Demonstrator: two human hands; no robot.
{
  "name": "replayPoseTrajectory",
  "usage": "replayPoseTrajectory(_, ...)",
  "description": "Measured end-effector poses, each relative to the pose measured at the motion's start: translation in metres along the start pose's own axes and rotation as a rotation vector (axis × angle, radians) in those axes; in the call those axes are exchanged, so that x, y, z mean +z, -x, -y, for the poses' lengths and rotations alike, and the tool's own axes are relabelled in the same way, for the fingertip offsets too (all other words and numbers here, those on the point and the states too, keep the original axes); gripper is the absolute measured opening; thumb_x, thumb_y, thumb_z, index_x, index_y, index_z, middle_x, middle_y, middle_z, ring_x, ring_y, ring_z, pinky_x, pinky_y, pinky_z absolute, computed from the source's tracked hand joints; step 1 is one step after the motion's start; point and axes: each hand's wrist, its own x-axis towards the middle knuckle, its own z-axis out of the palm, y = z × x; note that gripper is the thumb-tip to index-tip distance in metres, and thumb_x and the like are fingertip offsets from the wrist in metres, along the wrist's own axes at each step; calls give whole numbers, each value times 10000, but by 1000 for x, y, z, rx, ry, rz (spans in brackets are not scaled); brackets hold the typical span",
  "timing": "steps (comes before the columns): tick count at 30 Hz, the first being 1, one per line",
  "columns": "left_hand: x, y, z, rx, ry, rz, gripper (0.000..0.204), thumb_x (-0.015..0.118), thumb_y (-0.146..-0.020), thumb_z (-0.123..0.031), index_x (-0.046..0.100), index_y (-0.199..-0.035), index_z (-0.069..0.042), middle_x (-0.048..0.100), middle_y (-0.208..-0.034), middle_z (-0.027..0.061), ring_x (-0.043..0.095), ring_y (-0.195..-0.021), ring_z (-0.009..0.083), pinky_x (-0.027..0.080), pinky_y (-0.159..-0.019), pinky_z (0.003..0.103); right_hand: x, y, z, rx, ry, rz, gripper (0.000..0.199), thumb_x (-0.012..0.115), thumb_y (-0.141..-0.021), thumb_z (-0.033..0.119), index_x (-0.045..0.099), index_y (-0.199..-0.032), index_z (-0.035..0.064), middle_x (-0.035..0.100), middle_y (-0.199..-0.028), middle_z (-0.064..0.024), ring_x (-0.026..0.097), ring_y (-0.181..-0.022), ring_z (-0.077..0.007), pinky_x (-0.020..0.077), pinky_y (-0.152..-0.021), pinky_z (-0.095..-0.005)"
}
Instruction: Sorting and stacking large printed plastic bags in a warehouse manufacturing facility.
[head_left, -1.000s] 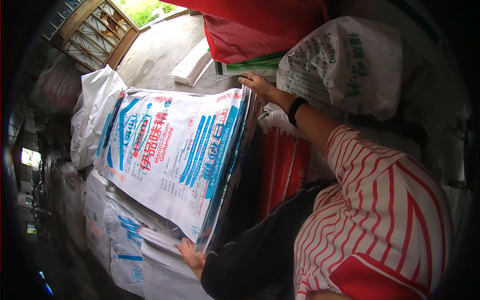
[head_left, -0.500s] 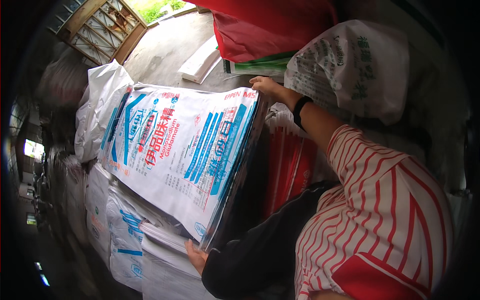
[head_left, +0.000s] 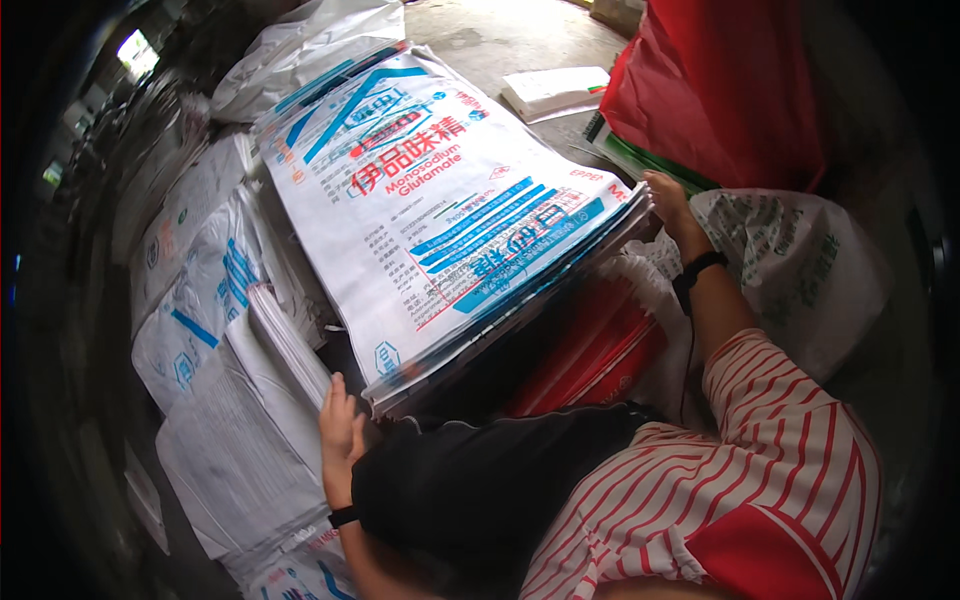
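Observation:
A thick stack of flat white woven plastic sacks (head_left: 400, 215) with blue and red print lies in front of me, close to my dark-trousered leg. My left hand (head_left: 343, 435) is beside the stack's near left corner, fingers stretched out and nothing held. At the right corner, my right hand (head_left: 675, 212) has its fingers bent against the edge of the stack. Its fingertips are partly hidden by the sacks. Both wrists wear dark bands.
More folded white sacks (head_left: 225, 430) are piled to the left. A red plastic bag (head_left: 715, 100) and a crumpled white sack (head_left: 795, 260) stand at the right. Red sacks (head_left: 595, 350) lie below the stack's edge. A small white bundle (head_left: 555, 92) rests on the concrete floor (head_left: 500, 35).
The view has turned, so the stack appears farther right and higher. My left hand has come slightly away from the stack's corner, fingers now straighter. My right hand remains at the right corner.

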Motion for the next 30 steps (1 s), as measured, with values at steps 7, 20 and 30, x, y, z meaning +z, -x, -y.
replayPoseTrajectory(7, -189, 140, -82, 176, -529, -304, 573, 572, -996, -385, 497, -1440, -30, 569, -1395, 138, 514, -1283, 265, 367, -1064, 410, 105, -7, 179, -21, -198, 181, 326, 635, -933, 189, 650, -1176, -28, 702, -1101, -159, 667, -962, -176, 523, -844, -309)
replayPoseTrajectory(20, -252, 422, 37, -193, -278, -684, 610, 575, -995, -398, 445, -1452, -15, 612, -1291, 138, 606, -1086, 189, 465, -921, 308, 234, 190, 354, -961, 205, 1146, 538, 633, -921, 262, 470, -1398, 72, 482, -1450, -175, 427, -1365, -388, 366, -1112, -464)
replayPoseTrajectory(30, -248, 382, 155, -231, -74, -378, 508, 631, -973, -197, 489, -1392, 52, 661, -1212, 165, 654, -1031, 207, 516, -869, 302, 228, 193, 369, -986, 210, 1110, 547, 662, -875, 168, 469, -1376, 63, 510, -1403, -206, 473, -1322, -407, 397, -1097, -468)
